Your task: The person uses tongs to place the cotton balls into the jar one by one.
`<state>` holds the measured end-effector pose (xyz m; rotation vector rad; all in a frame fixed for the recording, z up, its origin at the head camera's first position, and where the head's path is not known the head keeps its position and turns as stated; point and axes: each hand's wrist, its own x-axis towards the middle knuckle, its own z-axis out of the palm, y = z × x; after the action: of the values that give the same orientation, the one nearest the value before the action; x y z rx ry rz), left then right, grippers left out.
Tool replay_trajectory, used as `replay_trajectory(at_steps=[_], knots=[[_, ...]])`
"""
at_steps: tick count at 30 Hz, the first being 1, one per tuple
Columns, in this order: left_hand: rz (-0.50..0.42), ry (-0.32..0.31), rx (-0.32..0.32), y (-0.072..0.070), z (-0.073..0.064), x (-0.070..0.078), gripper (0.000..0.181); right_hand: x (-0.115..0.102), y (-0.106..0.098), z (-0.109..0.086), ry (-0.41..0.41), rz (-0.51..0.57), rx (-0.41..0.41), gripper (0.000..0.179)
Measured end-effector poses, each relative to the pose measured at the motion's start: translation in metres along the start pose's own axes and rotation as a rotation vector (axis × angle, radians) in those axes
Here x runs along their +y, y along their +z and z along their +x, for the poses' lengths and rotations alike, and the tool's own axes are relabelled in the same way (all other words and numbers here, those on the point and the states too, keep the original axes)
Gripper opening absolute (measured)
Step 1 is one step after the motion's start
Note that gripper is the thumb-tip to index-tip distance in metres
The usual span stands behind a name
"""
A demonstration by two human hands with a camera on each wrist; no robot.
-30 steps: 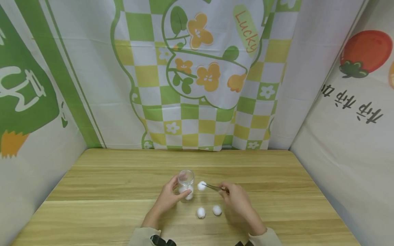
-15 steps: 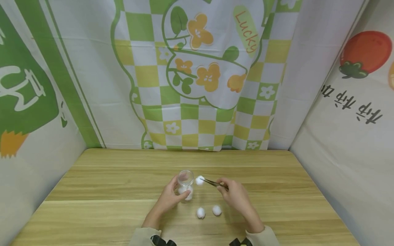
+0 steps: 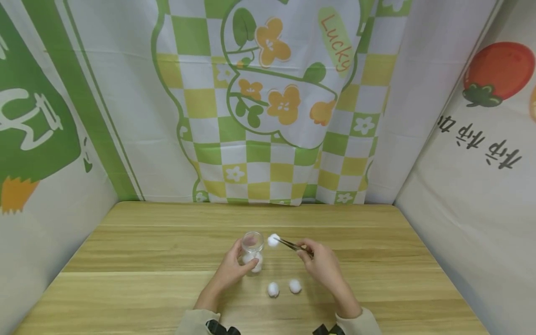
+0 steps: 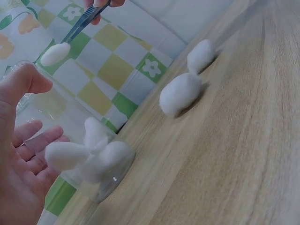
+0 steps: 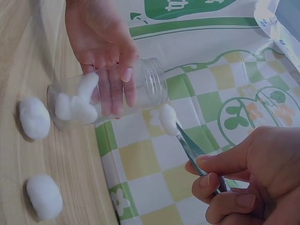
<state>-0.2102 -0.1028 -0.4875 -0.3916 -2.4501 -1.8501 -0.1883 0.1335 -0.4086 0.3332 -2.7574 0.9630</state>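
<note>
My left hand [image 3: 231,264] grips a clear glass jar [image 3: 253,242], which stands upright on the table with its mouth uncovered. Several cotton balls [image 5: 75,108] lie at the bottom of the jar. In my right hand [image 3: 324,265] I pinch metal tweezers [image 5: 191,149] between thumb and fingers. Their tips hold one cotton ball [image 3: 274,240], raised beside the jar's mouth on its right. In the right wrist view this held cotton ball [image 5: 168,119] is just off the rim.
Two loose cotton balls, one to the left [image 3: 273,289] and one to the right [image 3: 295,286], lie on the wooden table [image 3: 167,242] in front of the jar. A patterned curtain [image 3: 272,177] hangs behind the table's far edge, with printed cloth at both sides.
My right hand has lifted the tweezers and the cotton ball from beside the jar's body to about its mouth. The left hand and jar have stayed in place.
</note>
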Motion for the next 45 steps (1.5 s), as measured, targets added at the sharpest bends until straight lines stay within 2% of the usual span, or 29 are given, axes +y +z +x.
replay_trajectory(at_steps=[10, 21, 29, 38, 45], knots=[[-0.009, 0.006, -0.013, -0.001, 0.001, 0.001, 0.061, -0.004, -0.002, 0.001, -0.006, -0.005, 0.014, 0.013], [-0.003, -0.020, -0.001, -0.001, 0.001, 0.004, 0.062, -0.013, -0.003, -0.002, -0.052, 0.003, 0.060, 0.012], [-0.002, -0.023, -0.002, -0.001, 0.001, 0.004, 0.061, -0.018, 0.006, -0.004, -0.090, 0.062, 0.085, 0.013], [0.020, -0.028, -0.004, -0.002, 0.000, 0.004, 0.061, -0.021, 0.018, -0.006, -0.118, 0.075, 0.126, 0.014], [0.018, -0.033, -0.008, 0.001, 0.000, 0.004, 0.066, -0.022, 0.026, -0.008, -0.139, 0.090, 0.103, 0.015]])
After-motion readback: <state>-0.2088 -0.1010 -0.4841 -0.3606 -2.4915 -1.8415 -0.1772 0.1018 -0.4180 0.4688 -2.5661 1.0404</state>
